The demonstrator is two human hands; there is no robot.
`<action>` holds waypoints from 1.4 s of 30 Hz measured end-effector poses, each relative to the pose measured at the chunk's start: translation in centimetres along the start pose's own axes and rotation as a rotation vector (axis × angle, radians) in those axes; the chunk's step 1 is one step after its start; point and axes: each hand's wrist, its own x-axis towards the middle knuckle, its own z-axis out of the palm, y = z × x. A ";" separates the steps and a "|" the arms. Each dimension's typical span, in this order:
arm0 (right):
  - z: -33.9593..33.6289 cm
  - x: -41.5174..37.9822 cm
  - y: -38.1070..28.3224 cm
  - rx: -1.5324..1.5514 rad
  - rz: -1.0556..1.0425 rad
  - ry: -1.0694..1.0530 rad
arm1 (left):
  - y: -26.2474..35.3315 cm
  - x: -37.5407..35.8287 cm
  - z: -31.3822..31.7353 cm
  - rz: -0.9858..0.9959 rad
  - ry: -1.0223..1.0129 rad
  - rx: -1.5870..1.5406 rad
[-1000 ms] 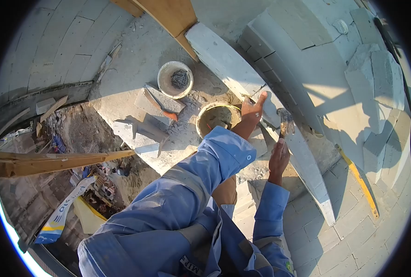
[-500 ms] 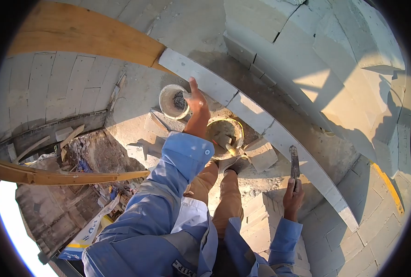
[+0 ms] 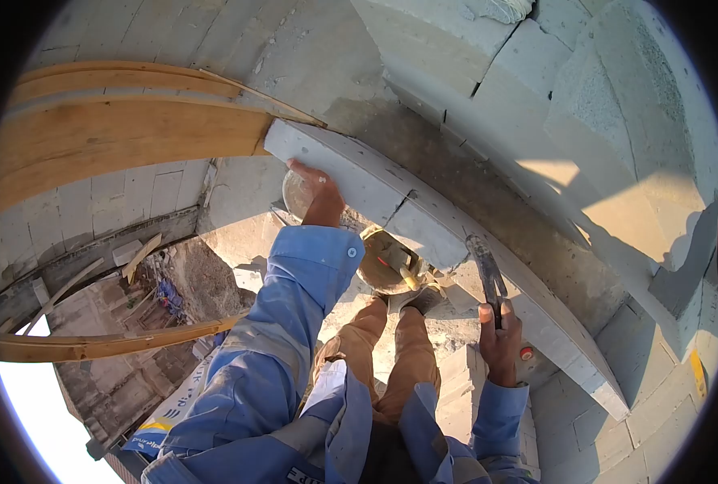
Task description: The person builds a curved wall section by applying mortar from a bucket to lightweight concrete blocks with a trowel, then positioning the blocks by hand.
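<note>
A low wall of pale grey blocks [image 3: 432, 230] curves across the view through the fisheye lens. My left hand [image 3: 320, 194] lies against its near side close to the left end, fingers stretched out and holding nothing. In my right hand [image 3: 500, 335] is a hammer [image 3: 486, 266] with a dark head, raised in front of the wall's near face. A whitish bucket [image 3: 296, 194] stands below, partly covered by my left hand. Near my feet is a mortar bucket [image 3: 387, 262] with a yellow-handled tool [image 3: 410, 278] in it.
A wooden beam [image 3: 133, 127] meets the wall's left end; a lower beam [image 3: 117, 345] crosses at left. Stacked blocks [image 3: 459, 379] stand by my right leg. A printed sack [image 3: 173, 407] lies lower left, near rubble. Taller block walls [image 3: 593, 121] rise beyond.
My view has shifted closer to the wall, showing more of its near face. My left hand has come down against the block's side. The hammer now appears larger, its head tilted left.
</note>
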 end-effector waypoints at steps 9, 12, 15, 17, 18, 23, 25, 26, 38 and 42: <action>5.9 18.2 -7.5 -0.085 -0.255 -0.128 | -0.3 0.1 0.2 0.044 0.106 -0.010; 10.9 25.8 -8.3 -0.031 -0.482 -0.198 | -1.2 2.3 0.1 -0.014 0.147 -0.085; 14.5 28.9 -13.1 0.251 0.107 -0.509 | -1.6 2.8 0.2 0.028 0.144 -0.105; 17.9 31.1 -13.5 0.305 0.189 -0.538 | -1.2 2.0 0.3 -0.009 0.173 -0.054; 19.8 31.9 -13.3 0.280 0.185 -0.566 | -1.1 1.8 0.2 -0.013 0.180 -0.058; 23.0 34.7 -13.6 0.123 0.216 -0.671 | -1.2 2.0 0.1 0.045 0.185 0.084; 23.8 35.1 -13.1 0.110 0.274 -0.576 | -1.5 2.8 -0.4 0.046 0.158 0.089; 24.0 35.4 -12.7 0.105 0.281 -0.576 | -1.8 3.1 -0.5 0.058 0.122 0.094; 26.0 37.4 -13.7 0.166 0.266 -0.410 | -1.5 2.4 -0.2 0.097 0.164 0.125; 26.8 36.7 -13.0 -0.067 0.184 -0.608 | -1.4 2.5 -0.3 0.064 0.158 0.115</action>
